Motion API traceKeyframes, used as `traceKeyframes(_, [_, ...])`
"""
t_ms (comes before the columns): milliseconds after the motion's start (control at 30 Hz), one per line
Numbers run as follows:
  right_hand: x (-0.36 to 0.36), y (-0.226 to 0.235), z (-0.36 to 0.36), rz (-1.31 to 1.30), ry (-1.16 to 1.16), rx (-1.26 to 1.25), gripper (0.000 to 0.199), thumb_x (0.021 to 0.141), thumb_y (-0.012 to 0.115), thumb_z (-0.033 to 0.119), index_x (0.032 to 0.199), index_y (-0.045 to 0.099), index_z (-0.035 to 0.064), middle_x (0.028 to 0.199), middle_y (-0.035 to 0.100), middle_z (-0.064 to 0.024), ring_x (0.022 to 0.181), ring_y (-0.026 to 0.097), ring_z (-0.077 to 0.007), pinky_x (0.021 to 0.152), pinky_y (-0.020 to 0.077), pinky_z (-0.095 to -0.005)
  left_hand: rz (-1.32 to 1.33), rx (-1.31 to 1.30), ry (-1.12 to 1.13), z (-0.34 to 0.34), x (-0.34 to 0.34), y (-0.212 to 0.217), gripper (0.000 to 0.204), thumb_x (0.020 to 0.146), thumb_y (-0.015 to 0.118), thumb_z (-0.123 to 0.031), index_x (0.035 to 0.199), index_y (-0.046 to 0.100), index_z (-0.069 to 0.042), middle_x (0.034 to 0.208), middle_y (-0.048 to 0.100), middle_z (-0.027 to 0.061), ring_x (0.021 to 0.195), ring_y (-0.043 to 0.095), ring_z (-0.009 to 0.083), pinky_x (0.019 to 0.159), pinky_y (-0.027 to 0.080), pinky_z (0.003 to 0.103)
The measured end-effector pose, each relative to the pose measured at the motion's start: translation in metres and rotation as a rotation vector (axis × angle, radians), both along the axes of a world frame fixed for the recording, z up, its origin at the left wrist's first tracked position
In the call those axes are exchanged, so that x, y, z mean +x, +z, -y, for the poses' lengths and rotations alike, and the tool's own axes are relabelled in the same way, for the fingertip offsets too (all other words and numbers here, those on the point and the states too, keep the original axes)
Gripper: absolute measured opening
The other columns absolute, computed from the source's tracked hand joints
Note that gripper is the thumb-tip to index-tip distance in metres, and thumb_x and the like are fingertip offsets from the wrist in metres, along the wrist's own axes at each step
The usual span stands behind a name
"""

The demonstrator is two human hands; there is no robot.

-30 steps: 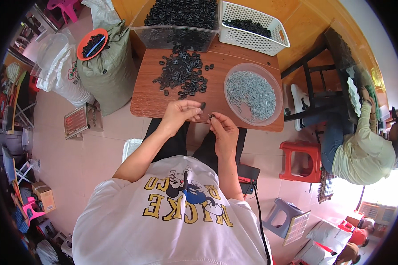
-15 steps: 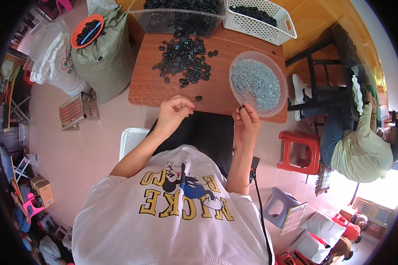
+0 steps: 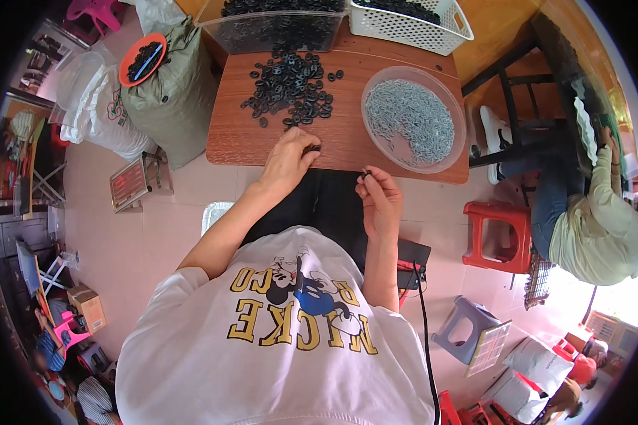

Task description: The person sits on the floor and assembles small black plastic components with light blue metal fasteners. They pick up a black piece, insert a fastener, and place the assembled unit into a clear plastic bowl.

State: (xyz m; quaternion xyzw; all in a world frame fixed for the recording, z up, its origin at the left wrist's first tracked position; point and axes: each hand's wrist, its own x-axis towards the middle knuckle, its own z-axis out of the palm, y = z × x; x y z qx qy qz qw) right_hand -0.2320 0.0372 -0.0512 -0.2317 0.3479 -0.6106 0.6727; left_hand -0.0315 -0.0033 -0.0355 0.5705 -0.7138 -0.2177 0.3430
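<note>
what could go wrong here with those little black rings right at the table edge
The left hand pinches a black ring right at the near edge of the wooden table, so a slip would likely send it onto the lap or the tiled floor. The right hand holds another small black piece off the table, over the lap, with nothing beneath to catch it. The loose pile of black rings has no rim, so a sweeping forearm might scatter it.

matt black rings (image 3: 288, 83), smooth wood table (image 3: 234, 134), clear plastic bowl (image 3: 452, 154)
</note>
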Motion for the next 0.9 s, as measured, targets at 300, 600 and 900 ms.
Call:
traceKeyframes(300, [0.01,0.038,0.008,-0.27,0.082,-0.056,0.013,0.083,0.061,-0.002,0.096,0.062,-0.0035,0.084,0.066,-0.0113,0.074,0.062,-0.0133,0.064,0.0478,-0.0216,-1.149,0.569,0.028,-0.024,0.0,0.028,0.026,0.084,0.063,-0.004,0.108,0.061,0.003,0.093,0.065,0.0106,0.078,0.065,0.0141,0.067,0.053,0.022])
traceKeyframes(600, [0.054,0.073,-0.001,-0.331,0.176,-0.143,0.013,0.081,0.063,-0.001,0.094,0.063,-0.0046,0.084,0.067,-0.0099,0.072,0.061,-0.0112,0.066,0.0482,-0.0205,-1.439,0.581,-0.009,-0.043,0.021,0.053,0.015,0.084,0.061,-0.002,0.099,0.062,0.001,0.093,0.066,0.0135,0.081,0.067,0.0194,0.069,0.055,0.026])
traceKeyframes(900, [0.08,0.077,0.004,-0.516,0.194,-0.144,0.01,0.079,0.065,-0.002,0.089,0.064,-0.0048,0.079,0.067,-0.0105,0.067,0.06,-0.0101,0.063,0.0469,-0.0196,-1.533,0.458,0.14,-0.05,0.022,0.061,0.024,0.083,0.064,-0.005,0.106,0.062,0.005,0.093,0.066,0.0143,0.082,0.065,0.0188,0.072,0.055,0.029])
